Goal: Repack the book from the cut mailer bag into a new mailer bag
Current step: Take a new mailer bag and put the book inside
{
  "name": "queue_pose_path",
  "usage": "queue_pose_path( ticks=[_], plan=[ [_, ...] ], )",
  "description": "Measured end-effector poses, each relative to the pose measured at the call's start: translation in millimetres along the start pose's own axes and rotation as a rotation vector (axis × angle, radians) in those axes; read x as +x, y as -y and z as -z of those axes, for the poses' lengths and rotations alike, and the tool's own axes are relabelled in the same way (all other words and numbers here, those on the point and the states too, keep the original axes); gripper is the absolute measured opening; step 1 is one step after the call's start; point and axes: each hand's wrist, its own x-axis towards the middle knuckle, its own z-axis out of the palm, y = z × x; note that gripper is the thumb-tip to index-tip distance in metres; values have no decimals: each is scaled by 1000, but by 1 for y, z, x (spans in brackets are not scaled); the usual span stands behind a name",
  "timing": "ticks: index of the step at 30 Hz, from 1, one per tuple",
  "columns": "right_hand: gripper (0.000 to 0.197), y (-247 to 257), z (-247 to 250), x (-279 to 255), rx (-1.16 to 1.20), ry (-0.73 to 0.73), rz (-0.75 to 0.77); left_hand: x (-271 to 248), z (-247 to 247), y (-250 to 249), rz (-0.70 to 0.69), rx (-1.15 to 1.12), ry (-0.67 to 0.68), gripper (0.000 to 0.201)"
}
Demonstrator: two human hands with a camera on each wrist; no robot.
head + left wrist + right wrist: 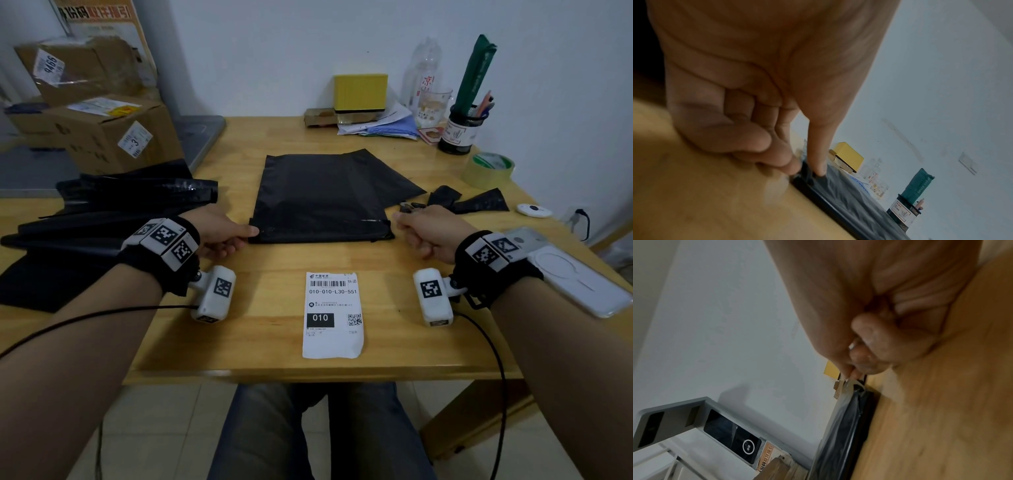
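At the left of the head view we note slack black bags (102, 219), presumably including the cut one. The left hand (219, 233) pinches the near left corner of the new bag (322, 195) at centre frame; its bulk suggests the book is inside, though unseen. The right hand (428, 231) pinches a pale strip at the near right corner. We judge loading done, sealing under way. The label (332, 315) at lower centre remains unattached.
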Motion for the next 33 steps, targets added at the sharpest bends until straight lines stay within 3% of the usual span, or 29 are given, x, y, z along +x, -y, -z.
queue_pose_path(
  ticks=[4, 8, 11, 18, 23, 33],
  plan=[
    [33, 5, 5, -7, 217, 84, 33, -9, 4, -3, -111, -117, -78, 34],
    [37, 25, 2, -12, 465, 213, 125, -23, -1, -28, -268, -371, 72, 32],
    [37, 43, -13, -10, 591, 337, 124, -27, -14, -50, -310, -485, 204, 41],
    [34, 65, -58, 6, 651, 497, 47, -5, -40, -74, -244, -649, 351, 46],
    [37, 63, -77, 22, 715, 567, 6, 8, -55, -72, -187, -636, 435, 48],
    [37, 46, -93, 44, 764, 579, -48, 27, -67, -62, -193, -725, 438, 46]
  ],
)
